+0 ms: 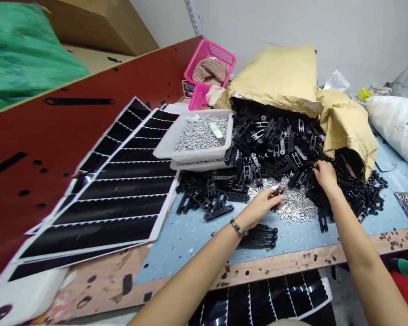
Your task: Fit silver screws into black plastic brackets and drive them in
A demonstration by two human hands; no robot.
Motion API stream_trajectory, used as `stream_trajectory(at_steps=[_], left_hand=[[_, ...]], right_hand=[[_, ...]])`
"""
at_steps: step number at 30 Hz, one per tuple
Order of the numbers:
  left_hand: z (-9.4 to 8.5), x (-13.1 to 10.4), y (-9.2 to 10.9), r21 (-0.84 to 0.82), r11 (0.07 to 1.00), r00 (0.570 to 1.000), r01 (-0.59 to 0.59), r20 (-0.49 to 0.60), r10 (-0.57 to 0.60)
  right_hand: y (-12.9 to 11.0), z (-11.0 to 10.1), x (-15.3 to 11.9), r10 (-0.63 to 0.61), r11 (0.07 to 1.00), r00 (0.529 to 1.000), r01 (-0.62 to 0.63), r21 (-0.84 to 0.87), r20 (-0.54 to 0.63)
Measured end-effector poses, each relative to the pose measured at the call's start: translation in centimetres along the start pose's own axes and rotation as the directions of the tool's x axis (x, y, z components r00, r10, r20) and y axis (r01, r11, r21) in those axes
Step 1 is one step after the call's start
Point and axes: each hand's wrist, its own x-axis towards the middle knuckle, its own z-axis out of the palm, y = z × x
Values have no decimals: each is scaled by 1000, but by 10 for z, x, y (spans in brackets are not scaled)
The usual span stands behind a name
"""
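Left hand [262,202] pinches black part [279,191]; right hand [325,174] at pile [289,158], can't tell grip; bumped pile could slide onto silver bits [298,207].

Blue worktop [197,240], wood front edge. Clock centred on loose silver hardware [299,206]: black parts [279,149] heaped 9 through 3, small group of black parts [263,236] at 8, black sheets [122,185] at 9, white trays [190,156] at 10, big paper sack [275,77] at 12, smaller paper sack [347,117] at 1, white sack [394,122] at 2.
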Motion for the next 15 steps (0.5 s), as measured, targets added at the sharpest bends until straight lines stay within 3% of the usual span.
stream_trajectory(at_steps=[2,4,6,8,11,15], left_hand=[[-5,-2,0,50,999,999,-21,-24,22],[-7,-2,-1,103,993,998,-49,-41,53],[-5,-2,-1,148,987,997,-65,-32,70],[-1,-4,0,185,980,997,-69,-26,75],[1,-12,4,191,977,995,-93,-6,96],[-3,-21,9,28,997,997,-68,43,66]], right_hand=[[-10,-3,-17,-32,995,999,31,99,8],[-25,-4,-41,-52,949,997,35,314,48],[-47,-1,-65,-82,778,988,-19,627,132],[-68,2,-84,-120,620,972,-85,780,202],[-87,0,-96,-111,589,969,-115,800,221],[-92,-15,-95,-55,582,990,-75,810,131]])
